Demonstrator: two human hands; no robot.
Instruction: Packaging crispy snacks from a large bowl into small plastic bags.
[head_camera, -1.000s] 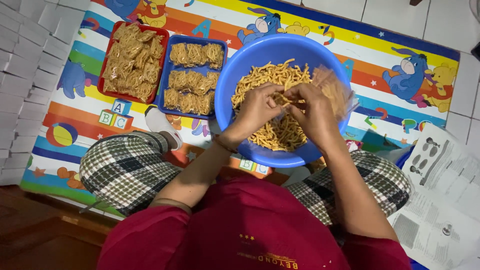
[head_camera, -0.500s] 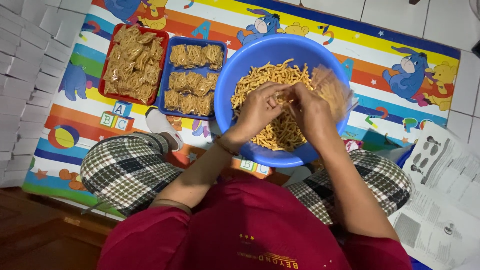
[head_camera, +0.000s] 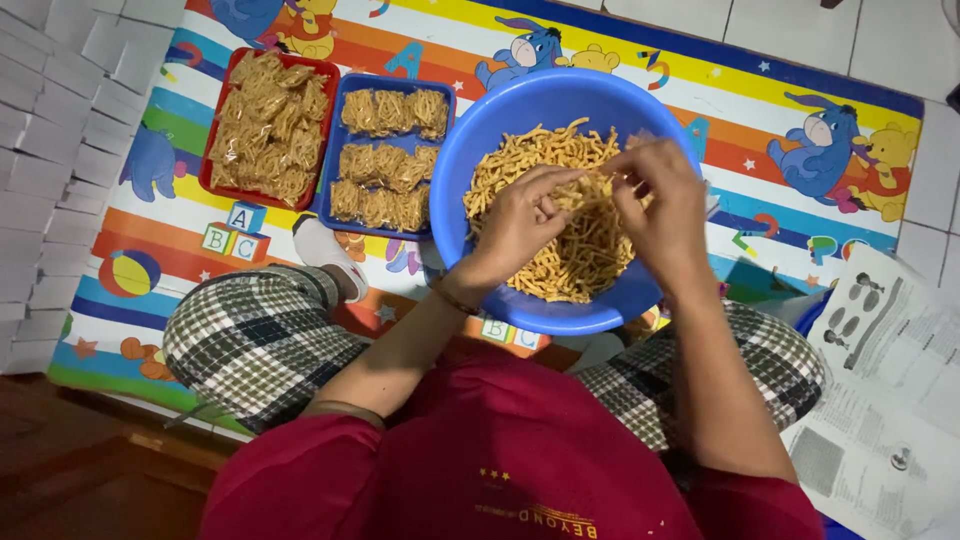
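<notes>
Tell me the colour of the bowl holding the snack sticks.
Blue bowl, seen in the head view.

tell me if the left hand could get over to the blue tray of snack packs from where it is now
Probably yes. The left hand is over the blue bowl, and the blue tray lies right beside the bowl on that side, with nothing standing between them.

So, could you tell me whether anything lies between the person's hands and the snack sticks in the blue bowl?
Nothing visible does. The left hand and the right hand are both over the open blue bowl, their fingers pinching a few snack sticks above the pile. The bowl has no lid or cover.
</notes>
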